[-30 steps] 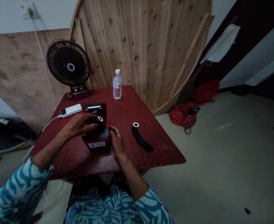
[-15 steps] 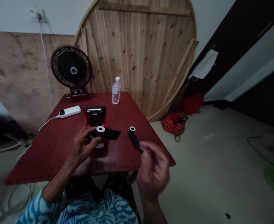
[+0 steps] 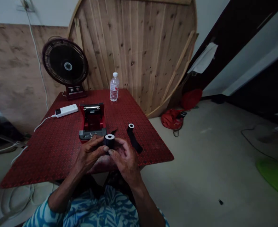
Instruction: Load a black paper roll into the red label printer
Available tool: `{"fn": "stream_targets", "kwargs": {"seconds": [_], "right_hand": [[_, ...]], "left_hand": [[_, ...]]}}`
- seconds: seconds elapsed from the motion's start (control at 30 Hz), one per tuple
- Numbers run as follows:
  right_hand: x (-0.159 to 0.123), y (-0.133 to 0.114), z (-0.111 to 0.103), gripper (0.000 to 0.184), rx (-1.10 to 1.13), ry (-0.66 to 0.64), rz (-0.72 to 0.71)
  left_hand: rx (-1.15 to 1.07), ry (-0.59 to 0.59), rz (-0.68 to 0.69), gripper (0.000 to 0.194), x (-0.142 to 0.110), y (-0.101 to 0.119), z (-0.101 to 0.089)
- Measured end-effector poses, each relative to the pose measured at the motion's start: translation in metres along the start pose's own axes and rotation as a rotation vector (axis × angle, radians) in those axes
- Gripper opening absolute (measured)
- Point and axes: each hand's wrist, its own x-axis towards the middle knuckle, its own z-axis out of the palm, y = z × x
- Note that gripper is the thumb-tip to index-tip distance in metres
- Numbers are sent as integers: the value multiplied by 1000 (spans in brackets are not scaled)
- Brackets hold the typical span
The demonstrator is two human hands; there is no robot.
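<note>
In front of the table's near edge, a roll of black tape-like strip [image 3: 109, 143] with a white core is held upright between both hands. My left hand [image 3: 88, 154] grips its left side with thumb and fingers. From the right, my right hand [image 3: 127, 162] closes on the same roll, thumb at its lower front; those fingertips are partly hidden behind it. A loose black end shows beyond the roll. Just behind the hands stands a small red and black printer [image 3: 92, 134], its lid raised. A second black roll [image 3: 131, 128] lies to the right, its strip trailing toward me.
The red patterned table [image 3: 54, 157] carries a white power bank [image 3: 66, 110] with a cable, a fan [image 3: 69, 67] and a water bottle [image 3: 114, 87]. A round wooden board [image 3: 139, 53] leans behind. On the floor at right lies a red bag [image 3: 169, 119].
My right hand has let go of the second roll's strip and come left onto the held roll. The strip now lies on the table. The view has shifted slightly.
</note>
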Motion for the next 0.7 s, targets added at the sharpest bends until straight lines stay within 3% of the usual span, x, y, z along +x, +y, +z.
{"fn": "stream_targets", "kwargs": {"seconds": [0.1,0.23,0.43,0.53,0.7], "right_hand": [[2,0,-3,34,47,-71,72],[3,1,-5,33,21,-70,92],[15,-1,-12,33,-3,44,103],[46,-3,-23,34,-21,115,54],[134,19,-41,37,-80,232,-55]], "left_hand": [[17,-50,25,29,1,-8,1],[31,-57,39,31,2,-18,2],[16,102,-50,40,-5,-17,-9],[57,155,-38,34,-13,-16,-18],[82,136,-33,23,-28,-24,-25]]}}
